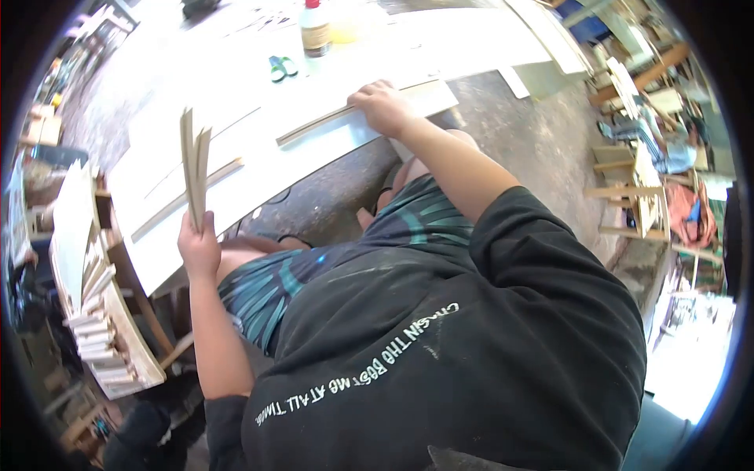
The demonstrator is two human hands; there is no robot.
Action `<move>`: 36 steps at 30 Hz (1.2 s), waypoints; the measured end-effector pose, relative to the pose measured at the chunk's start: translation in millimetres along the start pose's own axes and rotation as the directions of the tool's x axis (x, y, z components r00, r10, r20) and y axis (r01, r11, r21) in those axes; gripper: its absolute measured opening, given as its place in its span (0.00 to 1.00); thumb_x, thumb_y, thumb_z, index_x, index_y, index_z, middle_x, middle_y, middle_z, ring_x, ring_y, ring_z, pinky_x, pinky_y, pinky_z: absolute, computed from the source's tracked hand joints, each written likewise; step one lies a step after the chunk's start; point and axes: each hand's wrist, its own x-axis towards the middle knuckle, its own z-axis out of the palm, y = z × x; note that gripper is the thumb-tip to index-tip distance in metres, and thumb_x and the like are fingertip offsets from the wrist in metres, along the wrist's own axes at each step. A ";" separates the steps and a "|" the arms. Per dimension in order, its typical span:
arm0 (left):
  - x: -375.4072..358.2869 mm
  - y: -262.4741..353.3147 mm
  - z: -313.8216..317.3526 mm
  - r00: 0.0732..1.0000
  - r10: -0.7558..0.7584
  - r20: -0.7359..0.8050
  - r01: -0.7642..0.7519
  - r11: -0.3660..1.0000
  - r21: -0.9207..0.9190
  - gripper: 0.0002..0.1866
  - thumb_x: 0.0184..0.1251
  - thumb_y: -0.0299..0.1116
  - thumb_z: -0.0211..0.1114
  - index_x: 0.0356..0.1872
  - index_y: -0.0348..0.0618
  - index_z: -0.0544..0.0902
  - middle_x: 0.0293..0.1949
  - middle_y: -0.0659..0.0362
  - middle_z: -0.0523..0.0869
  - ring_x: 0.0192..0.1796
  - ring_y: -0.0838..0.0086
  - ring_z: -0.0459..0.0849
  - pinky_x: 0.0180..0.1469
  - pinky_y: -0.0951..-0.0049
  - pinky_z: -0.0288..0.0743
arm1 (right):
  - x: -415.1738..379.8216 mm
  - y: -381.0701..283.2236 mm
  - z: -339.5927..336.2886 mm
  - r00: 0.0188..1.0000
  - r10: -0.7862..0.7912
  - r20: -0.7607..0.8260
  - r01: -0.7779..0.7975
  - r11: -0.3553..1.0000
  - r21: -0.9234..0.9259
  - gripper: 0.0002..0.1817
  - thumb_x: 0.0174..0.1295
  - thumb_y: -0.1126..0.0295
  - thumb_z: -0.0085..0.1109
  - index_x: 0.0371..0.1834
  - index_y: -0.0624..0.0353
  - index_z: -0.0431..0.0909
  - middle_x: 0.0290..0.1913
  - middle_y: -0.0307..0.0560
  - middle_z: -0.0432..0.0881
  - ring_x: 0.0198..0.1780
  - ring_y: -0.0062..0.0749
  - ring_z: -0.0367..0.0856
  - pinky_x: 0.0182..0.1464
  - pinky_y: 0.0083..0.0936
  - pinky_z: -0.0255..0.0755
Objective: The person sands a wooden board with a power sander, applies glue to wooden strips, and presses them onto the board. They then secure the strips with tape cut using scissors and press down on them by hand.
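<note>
Wooden strips (194,169): small bundle, clenched in left hand (199,250), raised above near-left part of white tabletop (259,169). Right hand (382,108): over a flat-lying strip (314,125) near tabletop's near edge; cannot tell whether fingers grip it. Another strip (188,198) lies behind bundle. Bottle (316,35) stands farther back, beside green-and-white item (283,69).

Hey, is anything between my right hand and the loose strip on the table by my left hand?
Nothing upright. Between the right hand and the loose strip there's just another strip, lying flat on the table. The bundle in the left hand crosses in front of the loose strip in this view.
</note>
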 end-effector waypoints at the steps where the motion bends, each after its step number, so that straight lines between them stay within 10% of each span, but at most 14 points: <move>1: -6.0 3.1 2.6 0.999 -0.032 0.017 0.031 0.999 0.028 0.16 0.78 0.41 0.70 0.54 0.38 0.85 0.34 0.53 0.87 0.35 0.65 0.82 0.44 0.64 0.78 | -2.2 3.4 -6.6 0.999 -0.003 0.033 0.004 1.000 -0.024 0.21 0.61 0.76 0.54 0.54 0.47 0.88 0.54 0.47 0.88 0.64 0.45 0.82 0.74 0.43 0.66; 16: -14.0 43.2 20.3 0.961 0.230 -0.150 -0.181 0.941 0.286 0.17 0.74 0.43 0.73 0.50 0.38 0.86 0.38 0.46 0.90 0.39 0.50 0.89 0.44 0.57 0.82 | -62.3 -25.9 -22.7 0.990 0.131 0.059 -0.141 0.963 0.231 0.13 0.68 0.65 0.65 0.54 0.52 0.86 0.62 0.46 0.85 0.67 0.44 0.80 0.82 0.52 0.59; 26: 102.2 -22.4 -0.3 0.952 0.084 0.295 -0.244 0.792 0.560 0.12 0.71 0.34 0.71 0.48 0.39 0.81 0.46 0.42 0.88 0.51 0.41 0.85 0.53 0.47 0.77 | -71.2 -27.8 -17.4 0.987 0.150 -0.060 -0.127 0.950 0.286 0.06 0.66 0.69 0.67 0.44 0.53 0.89 0.57 0.50 0.88 0.65 0.50 0.81 0.73 0.47 0.70; 33: 90.5 -65.8 10.5 0.891 0.403 0.209 -0.454 0.799 0.395 0.19 0.65 0.37 0.78 0.47 0.36 0.82 0.51 0.45 0.87 0.54 0.44 0.85 0.52 0.51 0.79 | -62.2 -23.4 -2.8 0.957 0.230 -0.174 -0.176 0.944 0.278 0.06 0.64 0.72 0.69 0.43 0.52 0.90 0.58 0.52 0.88 0.66 0.51 0.81 0.70 0.40 0.75; 36: 63.2 -45.9 9.5 0.909 0.314 0.274 -0.405 0.819 0.407 0.23 0.62 0.42 0.80 0.47 0.36 0.82 0.49 0.45 0.87 0.53 0.45 0.85 0.52 0.52 0.80 | -56.4 -19.4 4.7 0.948 0.246 -0.201 -0.186 0.944 0.273 0.06 0.64 0.71 0.69 0.43 0.52 0.90 0.57 0.52 0.88 0.66 0.50 0.80 0.69 0.40 0.75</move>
